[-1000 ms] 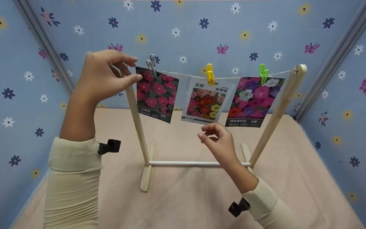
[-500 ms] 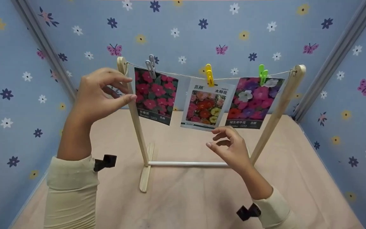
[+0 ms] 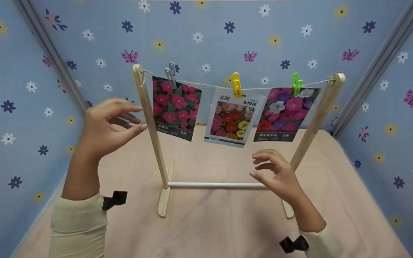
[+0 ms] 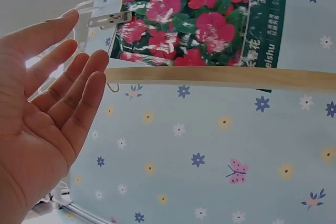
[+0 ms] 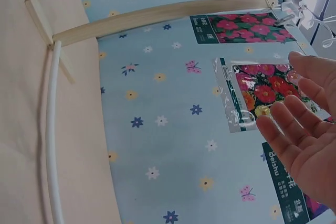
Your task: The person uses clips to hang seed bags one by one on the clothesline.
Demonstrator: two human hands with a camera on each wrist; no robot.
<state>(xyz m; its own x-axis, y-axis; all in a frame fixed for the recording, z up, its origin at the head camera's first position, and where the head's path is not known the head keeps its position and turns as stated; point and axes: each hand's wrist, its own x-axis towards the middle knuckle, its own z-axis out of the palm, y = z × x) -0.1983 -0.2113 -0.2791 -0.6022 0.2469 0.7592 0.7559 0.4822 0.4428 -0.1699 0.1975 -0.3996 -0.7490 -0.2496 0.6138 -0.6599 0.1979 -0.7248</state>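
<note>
Three flower seed packets hang from a thin string [image 3: 206,85] tied between two wooden posts. The left packet [image 3: 175,105], with pink flowers, is clipped by a grey clothespin [image 3: 171,76]. A yellow clothespin [image 3: 237,85] holds the white-bordered middle packet [image 3: 231,120], and a green clothespin [image 3: 297,84] the right packet [image 3: 286,114]. My left hand [image 3: 110,125] is beside the left post [image 3: 151,125], fingers relaxed and holding nothing. Below the right packet, my right hand [image 3: 276,175] hovers with loosely bent fingers and nothing in them.
A white rod [image 3: 217,185] joins the posts near their wooden feet [image 3: 163,200]. The stand is on a pale pink cloth surface [image 3: 206,229]. Blue flower-patterned walls [image 3: 206,21] rise behind and on both sides. The right post [image 3: 316,118] leans outward in the head view.
My left hand has come down from the top of the left post. My right hand has drawn away from the middle packet, down and to the right. The packets hang nearly as before.
</note>
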